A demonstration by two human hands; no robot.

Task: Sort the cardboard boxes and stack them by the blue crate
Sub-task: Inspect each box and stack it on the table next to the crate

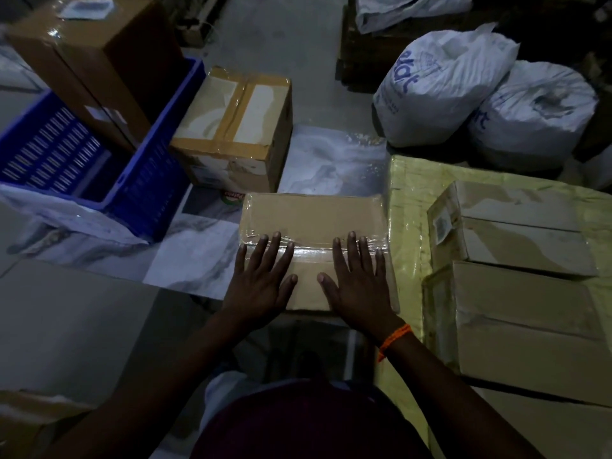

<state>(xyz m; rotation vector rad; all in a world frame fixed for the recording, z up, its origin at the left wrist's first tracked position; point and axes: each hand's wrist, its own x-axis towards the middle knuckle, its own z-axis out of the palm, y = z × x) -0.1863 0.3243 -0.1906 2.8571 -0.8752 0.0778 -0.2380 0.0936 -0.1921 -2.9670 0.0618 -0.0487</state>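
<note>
A flat taped cardboard box [311,220] lies on the floor in front of me. My left hand [261,276] and my right hand [359,279] rest palm-down on its near half, fingers spread, gripping nothing. The blue crate [159,167] stands at the left with a tall brown box [89,58] leaning in it. A taped box [231,127] stands on the floor right beside the crate. Two more boxes, one farther [516,226] and one nearer [530,326], lie on a yellow-wrapped package [407,207] at the right.
White filled sacks [440,87] sit at the back right, with a dark pallet [364,58] behind them. A grey flat surface [66,319] lies at the lower left. Bare marble floor [331,160] shows between the taped box and the yellow package.
</note>
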